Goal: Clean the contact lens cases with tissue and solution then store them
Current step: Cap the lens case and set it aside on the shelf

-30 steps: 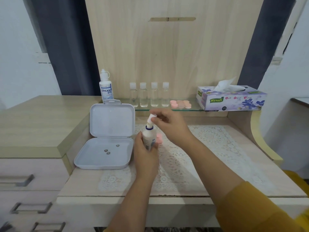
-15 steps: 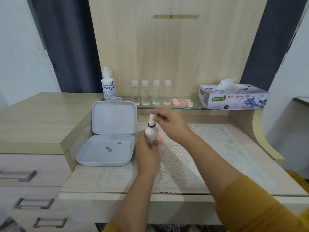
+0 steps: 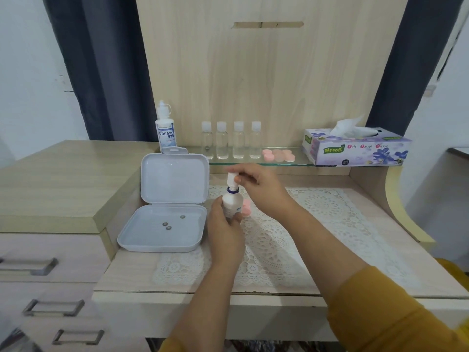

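Note:
My left hand [image 3: 224, 232] grips a small white solution bottle [image 3: 231, 203] upright over the lace mat. My right hand [image 3: 258, 188] pinches the bottle's white cap [image 3: 232, 179] from above. A pink contact lens case [image 3: 246, 209] lies on the mat just behind the bottle, partly hidden by it. More pink lens cases [image 3: 278, 155] sit on the glass shelf. A tissue box [image 3: 355, 147] with a tissue sticking out stands at the shelf's right end. An open white storage box [image 3: 165, 207] lies left of my hands, with three small round pieces in its base.
A larger solution bottle [image 3: 166, 129] and several small clear bottles [image 3: 230, 141] stand on the glass shelf. A white lace mat [image 3: 317, 224] covers the desk. Drawers with metal handles [image 3: 30, 266] are at the lower left.
The camera view shifted slightly. Both hands stay on the bottle, the right hand still working at the cap; no clear movement of the bottle.

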`<state>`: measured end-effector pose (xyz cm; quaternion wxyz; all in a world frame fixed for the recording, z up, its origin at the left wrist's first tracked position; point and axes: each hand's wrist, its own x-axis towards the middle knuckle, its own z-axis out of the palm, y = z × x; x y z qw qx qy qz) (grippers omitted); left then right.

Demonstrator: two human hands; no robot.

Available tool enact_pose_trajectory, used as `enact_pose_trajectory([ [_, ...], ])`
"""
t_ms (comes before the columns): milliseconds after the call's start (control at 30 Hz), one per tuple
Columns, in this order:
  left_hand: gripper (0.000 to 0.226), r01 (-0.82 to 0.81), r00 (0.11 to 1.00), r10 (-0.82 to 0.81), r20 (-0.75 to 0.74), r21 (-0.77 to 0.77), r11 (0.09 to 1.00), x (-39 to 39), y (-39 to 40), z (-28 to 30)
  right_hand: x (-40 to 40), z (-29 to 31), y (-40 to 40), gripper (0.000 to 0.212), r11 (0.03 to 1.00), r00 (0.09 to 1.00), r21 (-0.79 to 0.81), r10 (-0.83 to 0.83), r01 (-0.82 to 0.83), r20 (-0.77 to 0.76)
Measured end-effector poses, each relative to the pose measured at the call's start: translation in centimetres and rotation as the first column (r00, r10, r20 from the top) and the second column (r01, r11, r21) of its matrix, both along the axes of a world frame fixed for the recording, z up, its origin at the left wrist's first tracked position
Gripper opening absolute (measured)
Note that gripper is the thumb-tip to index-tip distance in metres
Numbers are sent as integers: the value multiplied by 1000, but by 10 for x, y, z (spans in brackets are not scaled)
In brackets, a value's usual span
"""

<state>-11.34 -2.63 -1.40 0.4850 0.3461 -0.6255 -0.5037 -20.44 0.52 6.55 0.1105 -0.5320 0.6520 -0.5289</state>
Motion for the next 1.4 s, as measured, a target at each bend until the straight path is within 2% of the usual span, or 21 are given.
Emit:
enact_pose_trajectory([
  [200,40,-8,1000,8,16,3,1000,-1,-1,-2,1,-5,0,31,999,999,31,-8,9,-48],
  [367,42,-16,1000,16,10,-8,1000,0,0,0,5,-2,-3,14,997,997,25,-72,73,-23],
  [500,47,-19,1000,19,7,-6,1000,0,1,1,9,-4,-9,32,988,990,66,-137,138,-11],
  [633,40,-53,998,53,14,-14,998,0,-1,-1,5,-8,-8,25,973,972,18,-232,231,46],
  [733,41,-82,995,83,46,-31,996,-1,-3,-5,-8,-25,-3,18,919,936,186,-350,348,-19],
  [867,57,-84,993,84,77,-4,996,-2,-4,-4,-12,-53,1,38,826,911,384,-370,412,-180],
  [1000,74,-49,998,47,51,30,998,1,0,1,-7,-63,-6,34,786,876,392,-391,478,-284],
  [1133,76,-52,998,50,46,37,998,2,0,2,-5,-66,-16,33,780,872,401,-378,481,-310],
  [1233,76,-42,999,40,35,47,998,3,2,3,-5,-64,-13,20,771,868,412,-368,486,-335],
  [1400,81,-42,999,42,-19,-1,999,7,10,9,-6,-61,7,20,770,868,413,-365,485,-337],
])
